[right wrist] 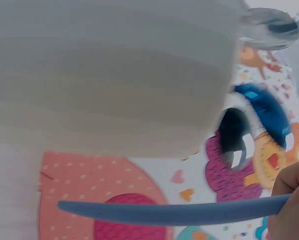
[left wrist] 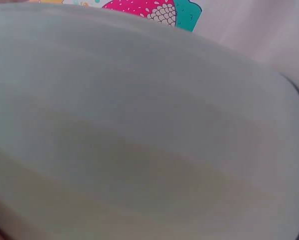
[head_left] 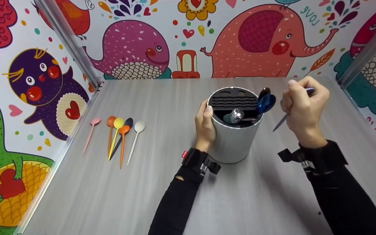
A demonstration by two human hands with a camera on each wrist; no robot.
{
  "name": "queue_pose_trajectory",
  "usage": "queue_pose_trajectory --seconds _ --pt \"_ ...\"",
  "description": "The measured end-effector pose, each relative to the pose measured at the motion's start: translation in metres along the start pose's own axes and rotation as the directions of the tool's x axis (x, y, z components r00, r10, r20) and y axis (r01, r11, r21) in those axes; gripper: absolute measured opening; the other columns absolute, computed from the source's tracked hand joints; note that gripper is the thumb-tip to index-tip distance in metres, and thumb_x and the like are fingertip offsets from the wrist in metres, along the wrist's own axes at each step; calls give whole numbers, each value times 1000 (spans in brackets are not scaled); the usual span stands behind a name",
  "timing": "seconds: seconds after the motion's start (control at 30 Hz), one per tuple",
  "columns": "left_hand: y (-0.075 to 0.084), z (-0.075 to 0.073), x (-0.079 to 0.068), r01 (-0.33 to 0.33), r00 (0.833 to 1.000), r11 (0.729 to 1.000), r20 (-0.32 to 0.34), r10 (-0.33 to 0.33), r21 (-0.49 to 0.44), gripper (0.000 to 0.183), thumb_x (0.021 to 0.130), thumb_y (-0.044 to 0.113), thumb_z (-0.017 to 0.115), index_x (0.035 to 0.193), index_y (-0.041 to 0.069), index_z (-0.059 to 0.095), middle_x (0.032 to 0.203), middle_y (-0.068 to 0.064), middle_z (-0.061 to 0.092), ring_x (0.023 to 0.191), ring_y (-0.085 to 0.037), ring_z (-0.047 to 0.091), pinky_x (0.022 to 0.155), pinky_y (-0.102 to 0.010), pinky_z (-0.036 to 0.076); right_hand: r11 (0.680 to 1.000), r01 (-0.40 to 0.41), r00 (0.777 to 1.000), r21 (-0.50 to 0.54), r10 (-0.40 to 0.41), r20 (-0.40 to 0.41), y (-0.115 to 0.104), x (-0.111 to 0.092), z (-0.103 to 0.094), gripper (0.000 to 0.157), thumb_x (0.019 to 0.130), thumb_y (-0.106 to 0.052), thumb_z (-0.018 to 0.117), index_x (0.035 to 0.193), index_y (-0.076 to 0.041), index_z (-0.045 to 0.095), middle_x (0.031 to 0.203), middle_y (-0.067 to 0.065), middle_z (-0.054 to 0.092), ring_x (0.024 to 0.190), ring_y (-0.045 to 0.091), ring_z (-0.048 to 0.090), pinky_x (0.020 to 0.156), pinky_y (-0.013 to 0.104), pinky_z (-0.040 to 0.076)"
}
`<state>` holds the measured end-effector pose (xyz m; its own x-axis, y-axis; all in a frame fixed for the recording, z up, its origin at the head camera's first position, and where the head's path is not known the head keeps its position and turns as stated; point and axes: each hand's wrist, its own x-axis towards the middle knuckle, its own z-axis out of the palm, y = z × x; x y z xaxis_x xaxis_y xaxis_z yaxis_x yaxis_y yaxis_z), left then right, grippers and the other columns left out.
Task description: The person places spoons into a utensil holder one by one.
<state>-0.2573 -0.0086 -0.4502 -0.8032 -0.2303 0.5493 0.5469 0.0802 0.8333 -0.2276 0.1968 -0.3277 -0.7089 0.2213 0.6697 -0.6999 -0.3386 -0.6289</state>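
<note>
A round grey utensil holder (head_left: 233,143) with a black slotted insert (head_left: 232,101) stands upright on the table. My left hand (head_left: 205,125) grips its left side, fingertips at the rim. A silver spoon (head_left: 237,116) sticks up from the front opening. At the right rim lean a shiny blue spoon (head_left: 266,103) and a dark one behind it. To the right of the holder, my right hand (head_left: 305,107) grips a blue knife (right wrist: 174,212) in a fist, blade pointing down and left. Its other end pokes out above the fist. The holder's wall fills most of the left wrist view.
On the left of the table (head_left: 162,195) lie several long-handled spoons: a pink one (head_left: 95,121), a yellow one (head_left: 118,123), a white one (head_left: 139,126), two orange and one dark. Printed cartoon panels (head_left: 135,49) wall in the back and sides, with metal posts at the corners.
</note>
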Motion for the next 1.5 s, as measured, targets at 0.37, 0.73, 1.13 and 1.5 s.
queue_pose_trajectory --seconds 0.37,0.73,1.13,1.5 --pt "1 -2 0 30 1000 999 -4 -30 27 58 94 33 33 129 -2 64 123 -14 69 114 -20 63 98 -34 48 967 114 993 229 -104 -57 -41 4 43 29 86 3 52 63 7 35 47 10 31 37 15 21 37 25 13" --pt "1 -2 1 3 1000 1000 -4 -3 28 59 95 32 33 130 -4 63 124 -16 68 114 -22 63 99 -35 47 916 147 989 372 -134 -61 -31 11 57 31 85 3 56 66 7 32 47 12 31 38 14 20 37 23 16" --pt "2 -1 0 19 1000 1000 0 -19 0 59 93 32 33 129 -5 63 122 -16 68 112 -22 63 99 -35 48 967 105 990 231 -123 62 8 -6 51 26 88 10 49 65 13 39 48 11 38 38 13 25 36 23 21" --pt "0 0 0 26 1000 999 11 -26 -37 60 93 33 34 128 -6 62 120 -17 68 111 -23 63 99 -35 48 999 33 989 35 -38 146 24 -24 42 31 93 7 52 65 14 42 56 12 46 43 16 36 38 24 27"
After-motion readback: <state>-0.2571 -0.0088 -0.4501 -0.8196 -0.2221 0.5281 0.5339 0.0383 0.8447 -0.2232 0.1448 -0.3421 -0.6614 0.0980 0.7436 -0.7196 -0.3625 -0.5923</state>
